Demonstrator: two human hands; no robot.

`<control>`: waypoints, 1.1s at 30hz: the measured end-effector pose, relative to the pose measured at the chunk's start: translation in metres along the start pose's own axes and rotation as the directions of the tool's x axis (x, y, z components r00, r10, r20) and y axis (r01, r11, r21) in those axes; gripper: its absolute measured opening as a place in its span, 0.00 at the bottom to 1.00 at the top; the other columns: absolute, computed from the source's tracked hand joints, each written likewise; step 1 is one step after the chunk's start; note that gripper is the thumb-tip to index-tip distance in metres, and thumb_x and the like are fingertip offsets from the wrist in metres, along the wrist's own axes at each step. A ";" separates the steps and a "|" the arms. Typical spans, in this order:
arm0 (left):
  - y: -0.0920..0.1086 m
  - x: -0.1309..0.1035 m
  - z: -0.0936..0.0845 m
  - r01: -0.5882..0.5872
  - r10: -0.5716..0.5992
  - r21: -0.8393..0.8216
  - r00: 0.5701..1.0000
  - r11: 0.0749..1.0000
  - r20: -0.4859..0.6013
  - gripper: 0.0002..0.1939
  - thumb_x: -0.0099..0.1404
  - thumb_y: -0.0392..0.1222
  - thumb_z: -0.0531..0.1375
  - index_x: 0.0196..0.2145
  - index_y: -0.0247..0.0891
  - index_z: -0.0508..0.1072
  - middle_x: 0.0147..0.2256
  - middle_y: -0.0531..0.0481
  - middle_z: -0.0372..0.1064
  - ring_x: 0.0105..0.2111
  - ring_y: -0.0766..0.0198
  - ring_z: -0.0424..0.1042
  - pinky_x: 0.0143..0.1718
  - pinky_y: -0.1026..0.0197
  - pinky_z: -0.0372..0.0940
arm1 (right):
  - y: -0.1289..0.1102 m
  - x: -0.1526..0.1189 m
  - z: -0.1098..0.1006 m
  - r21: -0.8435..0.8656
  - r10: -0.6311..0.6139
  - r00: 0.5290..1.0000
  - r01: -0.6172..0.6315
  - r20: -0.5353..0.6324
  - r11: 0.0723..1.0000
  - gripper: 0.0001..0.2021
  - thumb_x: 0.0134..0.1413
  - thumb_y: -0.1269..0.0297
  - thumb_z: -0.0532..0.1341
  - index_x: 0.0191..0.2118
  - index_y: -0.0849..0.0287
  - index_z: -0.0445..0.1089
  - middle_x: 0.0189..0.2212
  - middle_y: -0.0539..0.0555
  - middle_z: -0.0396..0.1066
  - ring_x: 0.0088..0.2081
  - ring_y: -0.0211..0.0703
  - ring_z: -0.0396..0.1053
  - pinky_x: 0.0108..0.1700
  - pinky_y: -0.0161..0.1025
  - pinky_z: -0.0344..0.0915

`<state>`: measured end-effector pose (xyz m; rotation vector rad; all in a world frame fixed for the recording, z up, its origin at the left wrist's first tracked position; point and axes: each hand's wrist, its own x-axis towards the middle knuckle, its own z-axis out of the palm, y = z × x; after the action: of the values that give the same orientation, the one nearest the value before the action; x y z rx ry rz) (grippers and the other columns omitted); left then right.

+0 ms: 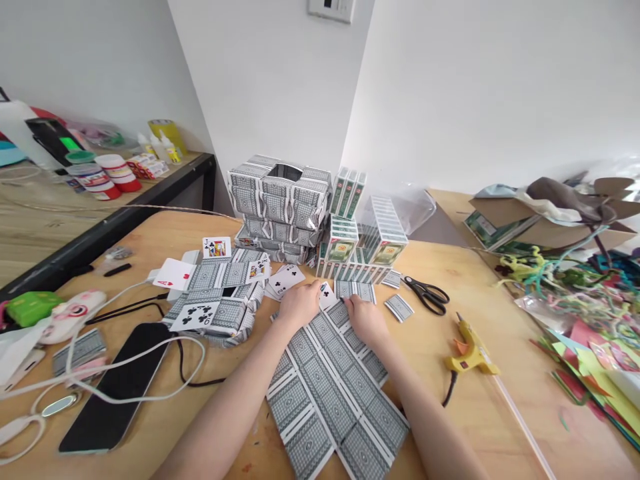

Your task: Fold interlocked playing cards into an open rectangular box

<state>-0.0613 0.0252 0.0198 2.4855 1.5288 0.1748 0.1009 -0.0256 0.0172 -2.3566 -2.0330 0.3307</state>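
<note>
A flat panel of overlapping grey-backed playing cards (pixel 333 387) lies on the table between my forearms. At its far end, my left hand (pixel 301 305) has its fingers closed at the edge of a face-up club card (pixel 327 295). My right hand (pixel 365 319) is beside it, fingers bent together at the panel's far right edge; what they pinch is hidden. Just beyond lie more grey-backed cards (pixel 355 291). Left of my left hand, a box built of cards (pixel 233 313) carries loose face-up cards. A taller card structure (pixel 280 203) stands behind.
Stacked card decks (pixel 343 240) stand at the back. Black scissors (pixel 427 295) and a yellow glue gun (pixel 470 350) lie on the right. A black phone (pixel 120 387) and white cables are on the left. Coloured paper (pixel 595 360) and pipe cleaners cover the far right.
</note>
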 end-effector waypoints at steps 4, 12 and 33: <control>0.001 0.000 -0.002 0.029 -0.029 -0.018 0.999 0.999 0.025 0.19 0.65 0.43 0.41 0.52 0.42 0.59 0.37 0.44 0.71 0.36 0.57 0.70 0.35 0.58 0.60 | 0.001 0.001 0.001 0.009 0.006 1.000 -0.006 -0.002 1.000 0.20 0.61 0.54 0.39 0.34 0.59 0.62 0.29 0.59 0.72 0.32 0.46 0.71 0.30 0.35 0.56; -0.001 0.000 -0.004 0.040 -0.039 -0.034 0.999 0.999 0.017 0.18 0.65 0.43 0.42 0.49 0.42 0.62 0.36 0.45 0.71 0.36 0.57 0.70 0.34 0.59 0.60 | 0.004 0.002 0.003 0.040 -0.016 0.999 0.017 -0.045 0.999 0.20 0.61 0.53 0.39 0.32 0.59 0.62 0.26 0.57 0.72 0.30 0.45 0.70 0.28 0.35 0.54; -0.002 0.001 -0.005 0.028 -0.028 -0.035 0.999 0.999 0.018 0.20 0.66 0.44 0.39 0.49 0.40 0.62 0.35 0.44 0.71 0.34 0.57 0.70 0.32 0.60 0.60 | 0.010 0.006 0.004 0.130 -0.042 0.992 0.057 -0.119 0.990 0.18 0.60 0.54 0.44 0.28 0.58 0.63 0.23 0.55 0.71 0.28 0.42 0.69 0.26 0.32 0.52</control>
<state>-0.0634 0.0277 0.0240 2.4313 1.5395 0.1737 0.1111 -0.0220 0.0107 -2.1900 -1.9492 0.3106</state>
